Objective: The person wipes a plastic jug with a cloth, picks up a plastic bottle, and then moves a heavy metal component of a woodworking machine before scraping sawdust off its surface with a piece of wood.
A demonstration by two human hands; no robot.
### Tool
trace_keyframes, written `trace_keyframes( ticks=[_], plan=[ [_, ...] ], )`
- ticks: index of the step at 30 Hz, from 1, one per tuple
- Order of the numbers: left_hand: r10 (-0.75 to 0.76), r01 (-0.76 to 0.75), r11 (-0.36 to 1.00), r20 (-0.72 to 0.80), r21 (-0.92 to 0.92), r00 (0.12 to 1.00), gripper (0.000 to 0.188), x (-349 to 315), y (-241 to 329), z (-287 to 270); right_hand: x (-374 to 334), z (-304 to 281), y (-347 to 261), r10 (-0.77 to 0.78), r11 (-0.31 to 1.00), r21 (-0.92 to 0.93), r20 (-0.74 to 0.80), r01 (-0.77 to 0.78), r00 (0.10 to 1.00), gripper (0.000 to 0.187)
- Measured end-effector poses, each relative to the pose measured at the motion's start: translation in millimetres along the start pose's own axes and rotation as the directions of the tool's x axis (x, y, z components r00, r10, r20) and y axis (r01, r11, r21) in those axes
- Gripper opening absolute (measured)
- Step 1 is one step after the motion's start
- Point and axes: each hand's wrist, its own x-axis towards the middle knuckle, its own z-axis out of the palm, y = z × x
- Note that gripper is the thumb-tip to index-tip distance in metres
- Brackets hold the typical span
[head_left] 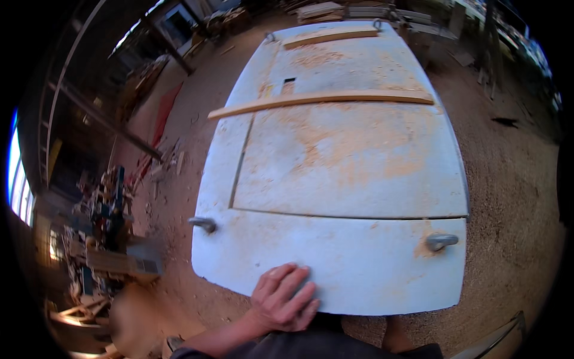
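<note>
My left hand [286, 298] rests on the near edge of a large white worktable [365, 257], fingers slightly bent and apart, with nothing in them. The white top is strewn with sawdust and shavings, and a long straight seam runs across it. A long, narrow wooden strip [323, 103] lies across the far half of the table. Its left end juts past the table's edge. Beyond it a shorter wooden board [332, 36] lies near the far end. My right hand does not show; a patch of skin below the near edge is too unclear to name.
Grey metal lugs stand up at the left [203, 224] and right [441, 242] near the front. A small rectangular opening [289, 87] pierces the top. Left of the table stands a cluttered pile of wood and tools [107, 239]. Stacked boards [320, 12] lie behind.
</note>
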Motion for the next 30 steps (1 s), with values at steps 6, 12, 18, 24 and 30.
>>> trace_keyframes(
  ticks=[6, 12, 18, 24, 30],
  plan=[
    [0.258, -0.337, 0.851, -0.238, -0.402, 0.936, 0.021, -47, -43, -2, -92, 51, 28, 0.064, 0.971, -0.237, 0.115, -0.035, 0.991, 0.031],
    [0.197, -0.438, 0.545, -0.398, -0.715, 0.896, 0.026, -146, -117, -49, -138, 109, 28, 0.026, 0.856, -0.509, 0.221, 0.093, 0.975, 0.028],
    [0.09, -0.146, 0.743, -0.119, -0.654, 0.989, 0.034, -346, -280, -136, -213, 223, -12, 0.11, 0.878, -0.478, 0.28, 0.039, 0.954, 0.022],
    [-0.077, 0.03, 0.815, -0.058, -0.578, 0.995, 0.036, -428, -375, -211, -362, 292, -59, 0.256, 0.965, -0.188, 0.558, -0.181, 0.79, 0.006],
    [-0.29, 0.171, 0.833, -0.152, -0.526, 0.945, 0.031, -479, -472, -233, -378, 419, -154, 0.098, 0.853, -0.456, 0.614, 0.251, 0.783, 0.012]
  ],
)
